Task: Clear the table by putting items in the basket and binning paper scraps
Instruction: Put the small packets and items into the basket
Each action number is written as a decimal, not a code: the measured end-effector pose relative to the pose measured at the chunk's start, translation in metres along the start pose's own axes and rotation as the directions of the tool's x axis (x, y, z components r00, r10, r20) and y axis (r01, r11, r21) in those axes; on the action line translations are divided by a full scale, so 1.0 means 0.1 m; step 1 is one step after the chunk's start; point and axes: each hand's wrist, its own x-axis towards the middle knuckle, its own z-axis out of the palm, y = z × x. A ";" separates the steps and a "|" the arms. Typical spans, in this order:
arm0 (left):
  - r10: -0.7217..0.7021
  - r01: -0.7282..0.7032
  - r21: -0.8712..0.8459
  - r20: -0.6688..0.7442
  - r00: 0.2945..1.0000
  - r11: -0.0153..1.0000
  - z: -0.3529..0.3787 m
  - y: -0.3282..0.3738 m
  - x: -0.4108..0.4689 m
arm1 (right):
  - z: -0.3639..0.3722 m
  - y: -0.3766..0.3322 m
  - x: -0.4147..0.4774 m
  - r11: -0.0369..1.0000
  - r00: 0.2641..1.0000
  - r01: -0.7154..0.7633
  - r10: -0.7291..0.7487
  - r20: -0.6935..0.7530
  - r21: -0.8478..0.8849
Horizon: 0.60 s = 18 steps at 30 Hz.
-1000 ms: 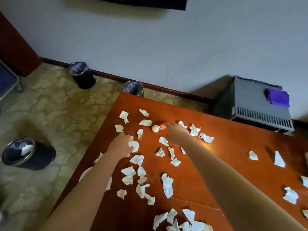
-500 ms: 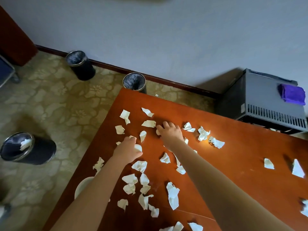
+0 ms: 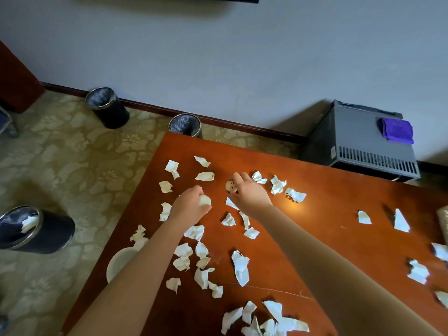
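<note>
**Head view.** A reddish-brown wooden table (image 3: 327,214) fills the lower right and is strewn with torn white paper scraps (image 3: 240,267).

- **Left hand:** Over the table's far left part, the left hand (image 3: 190,206) is clenched round one crumpled scrap (image 3: 205,200).
- **Right hand:** Nearer the table's far edge, the right hand (image 3: 251,194) reaches with fingers extended to a small round beige object (image 3: 229,186) on the tabletop. The index finger lies against it. The thumb is hidden, so whether the object is grasped cannot be told.
- **Bins:** Three dark round bins stand on the patterned floor.
  - The near bin (image 3: 34,229) is left of the table and holds a white scrap.
  - The corner bin (image 3: 185,126) is at the table's far left corner.
  - The wall bin (image 3: 108,107) is further left of that corner.
- **Other things:** A white dish (image 3: 118,263) shows at the table's left edge. Beyond the table's far right side stands a grey box (image 3: 358,144) bearing a purple cloth (image 3: 397,130).
</note>
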 end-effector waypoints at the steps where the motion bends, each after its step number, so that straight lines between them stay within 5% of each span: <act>1: 0.011 -0.011 -0.031 -0.006 1.000 0.999 -0.02 0.07 -0.05 | -0.03 0.03 -0.10 1.000 1.000 -0.007 0.008 -0.024 0.025; 18: 0.250 -0.245 -0.129 0.029 0.968 0.961 0.47 1.52 -0.90 | -0.58 1.13 -1.88 0.948 0.883 -0.146 0.254 -0.396 0.282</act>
